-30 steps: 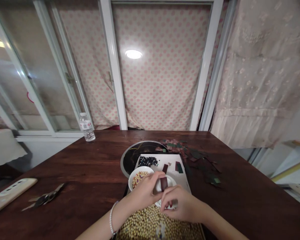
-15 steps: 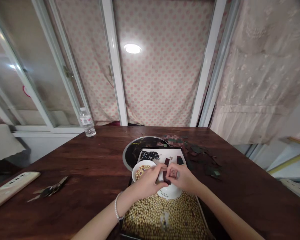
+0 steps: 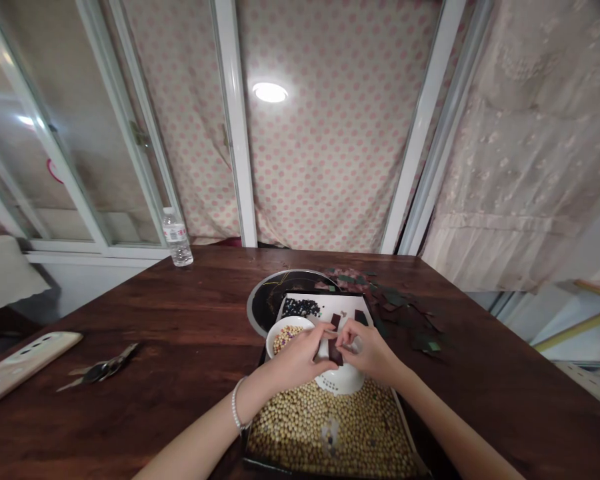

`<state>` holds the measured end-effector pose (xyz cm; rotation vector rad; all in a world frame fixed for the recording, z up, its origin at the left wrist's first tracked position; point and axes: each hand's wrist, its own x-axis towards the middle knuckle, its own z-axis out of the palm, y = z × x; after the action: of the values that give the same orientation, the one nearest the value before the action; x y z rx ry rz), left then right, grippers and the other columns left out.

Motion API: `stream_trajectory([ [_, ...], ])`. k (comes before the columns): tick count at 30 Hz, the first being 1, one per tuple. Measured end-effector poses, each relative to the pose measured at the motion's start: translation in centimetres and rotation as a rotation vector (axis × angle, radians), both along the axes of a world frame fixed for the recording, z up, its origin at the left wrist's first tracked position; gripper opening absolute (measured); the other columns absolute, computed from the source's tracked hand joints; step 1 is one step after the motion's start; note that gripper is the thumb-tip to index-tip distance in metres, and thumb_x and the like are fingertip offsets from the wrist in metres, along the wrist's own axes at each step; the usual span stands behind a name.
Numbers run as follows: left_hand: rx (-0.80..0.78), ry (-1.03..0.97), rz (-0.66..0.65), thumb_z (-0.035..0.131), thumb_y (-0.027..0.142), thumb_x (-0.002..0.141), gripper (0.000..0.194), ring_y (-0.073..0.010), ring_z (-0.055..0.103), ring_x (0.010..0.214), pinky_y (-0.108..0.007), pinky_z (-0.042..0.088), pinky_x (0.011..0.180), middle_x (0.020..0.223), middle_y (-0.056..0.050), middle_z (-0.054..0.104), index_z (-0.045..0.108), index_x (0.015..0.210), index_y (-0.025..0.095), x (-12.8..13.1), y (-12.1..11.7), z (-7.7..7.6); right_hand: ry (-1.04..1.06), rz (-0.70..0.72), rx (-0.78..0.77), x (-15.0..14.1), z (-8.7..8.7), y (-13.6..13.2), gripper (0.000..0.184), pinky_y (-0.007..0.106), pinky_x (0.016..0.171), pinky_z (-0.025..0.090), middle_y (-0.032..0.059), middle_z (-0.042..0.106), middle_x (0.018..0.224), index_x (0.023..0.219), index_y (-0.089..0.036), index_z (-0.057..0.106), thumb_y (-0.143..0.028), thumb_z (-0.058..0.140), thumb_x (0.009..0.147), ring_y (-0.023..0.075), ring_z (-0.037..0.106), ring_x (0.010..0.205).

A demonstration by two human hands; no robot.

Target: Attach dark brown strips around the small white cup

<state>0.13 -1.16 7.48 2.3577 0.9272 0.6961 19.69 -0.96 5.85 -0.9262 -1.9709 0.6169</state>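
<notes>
Table (image 3: 145, 320), lower left to lower right: dark wood, smooth, with a soft gloss. Bowl (image 3: 293, 330), center: white glazed ceramic, glossy. Round plate (image 3: 266, 303), center: black, glossy. Strip (image 3: 335, 353), center: dark and matt, material unclear. Bottle (image 3: 177, 239), upper left of the table: clear, smooth plastic. Scissors (image 3: 100, 372), left: metal blades. Curtain (image 3: 330, 133), top: matt, dotted cloth. Window frame (image 3: 235, 127), top: smooth, white-painted.

Lighting: one round white glare (image 3: 270, 92) on the pink-dotted cream curtain (image 3: 330, 167); pale reflections across the glass window panes (image 3: 40, 133); dark wooden table (image 3: 180, 320) dimmer, soft-shadowed. Edges bowed by wide-angle distortion.
</notes>
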Motion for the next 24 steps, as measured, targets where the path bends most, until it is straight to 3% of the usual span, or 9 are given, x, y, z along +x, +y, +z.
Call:
stream_trajectory([
  [4,-0.062,-0.048,-0.002,0.069,0.021,0.071,0.073,-0.0330,0.044,0.122,-0.051,0.033,0.100,0.132,-0.011,0.051,0.030,0.134,0.024,-0.1,-0.2,0.0,0.223,-0.031,0.030,0.2,0.3,0.6,0.011,0.029,0.068,0.045,0.0005,0.060,0.073,0.071,-0.021,0.050,-0.013,0.058,0.071,0.0162,0.057,0.071],
  [10,-0.130,-0.214,0.028,0.072,0.027,0.070,0.094,-0.0308,0.024,0.135,-0.050,0.020,0.109,0.149,-0.012,0.022,0.013,0.143,0.025,-0.3,-0.2,0.0,0.415,0.004,-0.010,-1.3,1.6,3.0,0.012,0.028,0.062,0.047,-0.0001,0.055,0.070,0.070,-0.021,0.050,-0.021,0.062,0.073,0.0149,0.055,0.066],
  [15,-0.195,-0.611,0.115,0.056,0.040,0.083,0.075,-0.0237,0.013,0.138,-0.044,0.011,0.112,0.152,-0.005,0.012,0.013,0.143,0.028,-0.6,0.9,0.0,0.363,0.051,-0.046,-3.4,1.6,3.5,0.012,0.027,0.058,0.046,-0.0001,0.059,0.069,0.069,-0.020,0.050,-0.022,0.061,0.074,0.0144,0.057,0.063],
  [19,-0.108,-1.021,0.263,0.042,0.041,0.091,0.057,-0.0195,0.013,0.138,-0.040,0.012,0.113,0.151,-0.002,0.017,0.020,0.142,0.029,-1.0,1.6,0.2,0.195,0.091,-0.046,-3.9,2.4,3.0,0.013,0.033,0.075,0.046,0.0013,0.065,0.083,0.080,-0.021,0.061,-0.020,0.066,0.068,0.0188,0.060,0.082],
  [22,-0.036,-1.180,0.396,0.038,0.038,0.092,0.053,-0.0173,0.012,0.138,-0.038,0.010,0.113,0.151,-0.001,0.020,0.021,0.141,0.029,-1.5,1.4,2.0,0.199,0.036,-0.078,-3.4,3.7,2.9,0.025,0.036,0.085,0.044,0.0037,0.063,0.102,0.097,-0.024,0.061,-0.026,0.064,0.072,0.0211,0.057,0.098],
  [24,0.035,-1.237,0.458,0.036,0.037,0.092,0.052,-0.0164,0.011,0.138,-0.037,0.009,0.113,0.150,0.000,0.021,0.023,0.141,0.028,-1.7,1.0,4.5,0.359,0.029,-0.159,-3.0,4.5,2.8,0.028,0.038,0.089,0.042,0.0058,0.061,0.112,0.104,-0.026,0.059,-0.035,0.060,0.077,0.0221,0.055,0.105],
])
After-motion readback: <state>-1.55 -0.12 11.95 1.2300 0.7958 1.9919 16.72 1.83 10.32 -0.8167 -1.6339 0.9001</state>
